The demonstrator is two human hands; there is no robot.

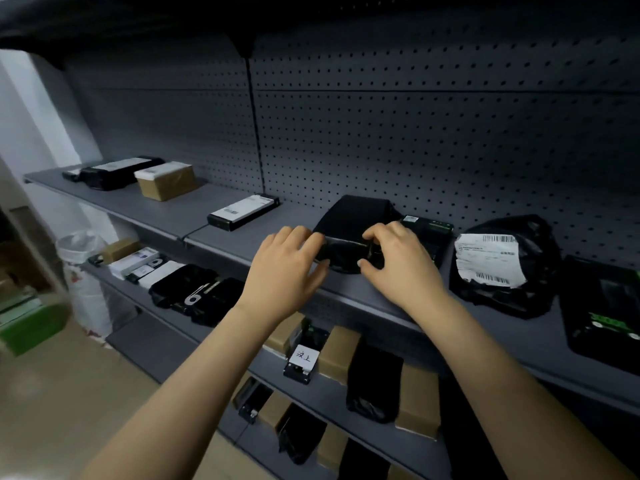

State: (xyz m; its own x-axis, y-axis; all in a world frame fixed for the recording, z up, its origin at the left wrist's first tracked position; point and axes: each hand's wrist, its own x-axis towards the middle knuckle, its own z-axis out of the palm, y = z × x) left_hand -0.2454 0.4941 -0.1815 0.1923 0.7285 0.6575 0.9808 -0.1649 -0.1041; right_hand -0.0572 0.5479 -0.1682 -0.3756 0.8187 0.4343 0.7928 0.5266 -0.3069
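Note:
A black plastic-wrapped parcel (349, 223) lies on the grey top shelf (221, 216), its near end toward me. My left hand (287, 265) holds that near end from the left, fingers over the top and thumb below. My right hand (394, 261) pinches the same end from the right, fingers curled over it and thumb underneath. Both forearms reach up from the bottom of the view. The parcel's far end leans toward the pegboard back wall.
The shelf also holds a black-and-white box (242, 212), a brown carton (165, 180), a long black pack (117, 171), a black bag with a white shipping label (498, 265) and a dark pouch (602, 306). Lower shelves carry several boxes. A white bin (83, 271) stands at left.

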